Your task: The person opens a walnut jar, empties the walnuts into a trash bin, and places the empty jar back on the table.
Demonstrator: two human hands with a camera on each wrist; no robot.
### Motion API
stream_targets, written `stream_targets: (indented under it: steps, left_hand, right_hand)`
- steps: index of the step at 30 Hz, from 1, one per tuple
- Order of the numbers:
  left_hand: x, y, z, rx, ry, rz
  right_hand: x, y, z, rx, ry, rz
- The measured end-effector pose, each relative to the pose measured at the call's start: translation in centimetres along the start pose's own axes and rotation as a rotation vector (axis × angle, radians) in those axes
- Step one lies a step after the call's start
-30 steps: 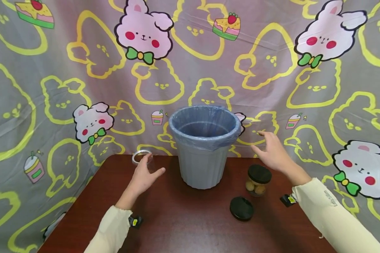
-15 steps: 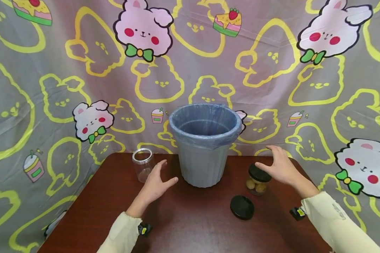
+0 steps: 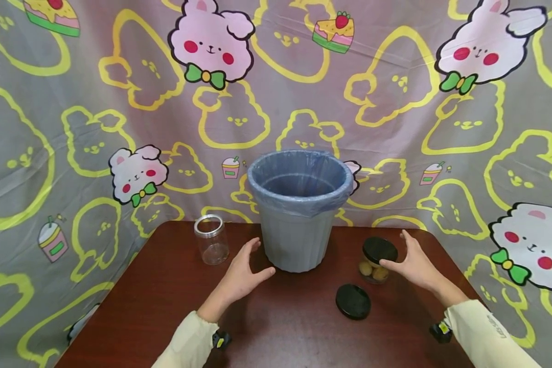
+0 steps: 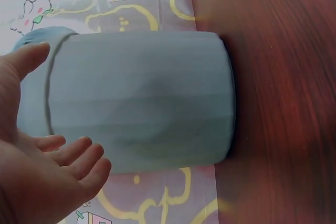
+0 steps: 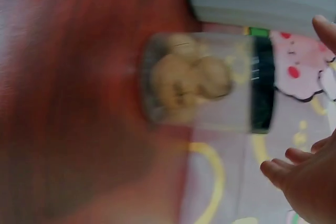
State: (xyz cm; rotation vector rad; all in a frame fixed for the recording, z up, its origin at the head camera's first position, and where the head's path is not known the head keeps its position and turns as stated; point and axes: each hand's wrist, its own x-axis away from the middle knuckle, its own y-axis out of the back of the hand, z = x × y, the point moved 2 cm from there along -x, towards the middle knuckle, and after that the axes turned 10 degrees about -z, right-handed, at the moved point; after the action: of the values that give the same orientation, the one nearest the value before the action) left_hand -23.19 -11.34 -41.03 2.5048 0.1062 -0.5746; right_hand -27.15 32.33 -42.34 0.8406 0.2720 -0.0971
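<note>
While left hand (image 3: 239, 277) and right hand (image 3: 416, 264) hang spread and empty, lidded jar (image 3: 379, 255) at bin (image 3: 296, 240)'s four o'clock looks light, stiff, slick, probably best gripped round its clear wall (image 5: 240, 103).

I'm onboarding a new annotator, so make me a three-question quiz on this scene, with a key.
1. True or false: in the head view, the lidless jar stands to the left of the bin.

2. Which thing is nearest the right hand?
A) the bin
B) the lidded jar
C) the lidless jar

3. Fill in: the left hand is holding ____.

Key: 1. True. 2. B. 3. Nothing.
</note>
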Motion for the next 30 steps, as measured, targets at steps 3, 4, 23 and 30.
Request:
stream_targets:
  steps: [3,4,23,30]
  left_hand:
    - [0.0,-0.3,-0.1,0.022,0.006,0.006]
    - [0.0,-0.4,-0.1,0.031,0.009,0.011]
    - [0.4,-1.6,-0.4,0.057,0.020,0.107]
    - [0.3,-2.0,-0.7,0.060,0.012,0.133]
  right_hand:
    - [0.3,-0.9,-1.4,-0.066,-0.033,0.019]
    - [0.3,-1.2,-1.9,-0.089,-0.042,0.028]
    - [0.3,-5.1,-5.3,-0.310,-0.034,0.087]
    - [-0.5,-5.6,-5.6,-0.406,0.028,0.052]
